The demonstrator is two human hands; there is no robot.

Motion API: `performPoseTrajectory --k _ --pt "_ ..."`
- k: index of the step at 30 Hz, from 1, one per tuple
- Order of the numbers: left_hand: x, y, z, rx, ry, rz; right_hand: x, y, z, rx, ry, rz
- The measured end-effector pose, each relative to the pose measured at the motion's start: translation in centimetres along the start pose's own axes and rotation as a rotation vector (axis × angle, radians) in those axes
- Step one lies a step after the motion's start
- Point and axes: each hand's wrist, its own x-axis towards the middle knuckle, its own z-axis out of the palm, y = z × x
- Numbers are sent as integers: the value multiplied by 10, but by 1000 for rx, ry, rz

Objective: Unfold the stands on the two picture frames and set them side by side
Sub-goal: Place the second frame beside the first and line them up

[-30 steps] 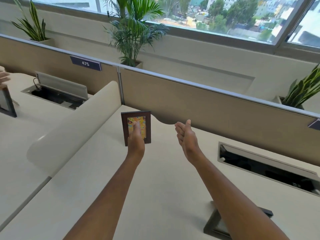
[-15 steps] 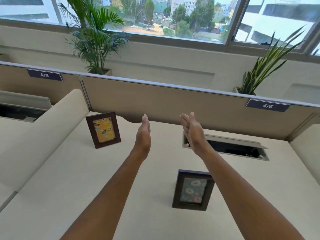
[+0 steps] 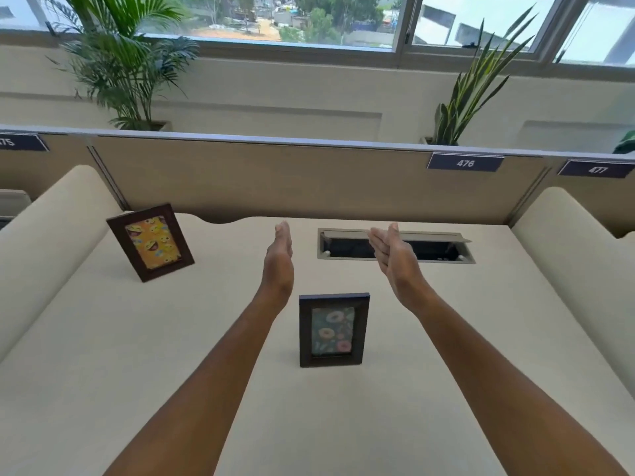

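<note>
A brown frame with a yellow emoji picture stands upright at the back left of the cream desk. A dark frame with a doughnut picture stands upright in the middle of the desk, nearer to me. The two frames are well apart. My left hand and my right hand hover above and beyond the doughnut frame, palms facing each other, fingers straight, holding nothing and touching neither frame.
A cable hatch lies open in the desk behind my right hand. A beige partition with tags 476 and 477 closes the back. Rounded side dividers flank the desk. Potted plants stand on the ledge beyond.
My left hand has let go of the emoji frame and drawn right, away from it. My view has swung right, bringing the doughnut frame fully into sight between my forearms.
</note>
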Motion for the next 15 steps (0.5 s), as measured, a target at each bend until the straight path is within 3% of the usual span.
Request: performPoseTrajectory --k 15 --pt "-45 -78 -24 39 135 -171 -46 98 -7 -22 66 205"
